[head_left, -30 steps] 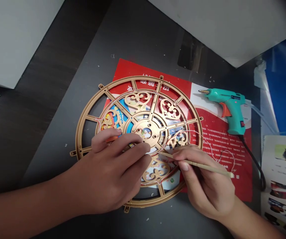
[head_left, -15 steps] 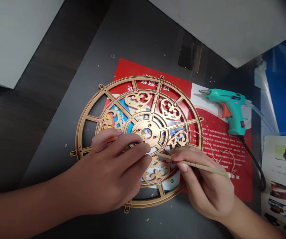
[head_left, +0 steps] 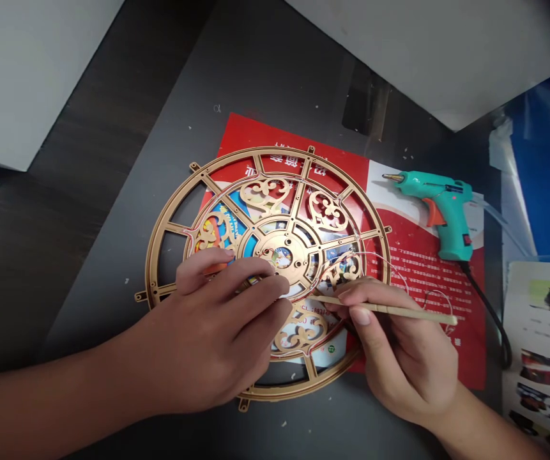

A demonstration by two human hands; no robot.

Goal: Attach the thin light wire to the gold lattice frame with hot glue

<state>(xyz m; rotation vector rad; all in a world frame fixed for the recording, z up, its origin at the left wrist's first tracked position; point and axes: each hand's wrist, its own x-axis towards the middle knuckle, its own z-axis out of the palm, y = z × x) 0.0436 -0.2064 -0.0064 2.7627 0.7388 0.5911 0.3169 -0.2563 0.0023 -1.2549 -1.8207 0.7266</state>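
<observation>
A gold-coloured spoked wheel point(head_left: 303, 388) with scrollwork panels between its spokes lies flat on a red printed sheet. Thin wire point(head_left: 389, 260) follows its grooves, and a loose length curves off to the right. My left hand point(head_left: 221, 326) is laid over the wheel's left side, fingers bent and fingertips pressed down beside the hub. Between thumb and fingers, my right hand point(head_left: 399, 358) pinches a slim wooden stick point(head_left: 409, 312). The stick's narrow tip is at the inner ring, just right of my left fingertips. Whether it touches the wire I cannot tell.
A teal hot glue gun point(head_left: 454, 214) lies to the right on the red printed sheet point(head_left: 428, 255), its black cord running down. White boxes point(head_left: 423, 45) stand at the back and left. Printed pages point(head_left: 543, 338) are at far right. Small white scraps dot the dark mat.
My right hand has moved slightly right, drawing the stick's tip a little away from my left fingertips. My left hand and the wheel have stayed in place.
</observation>
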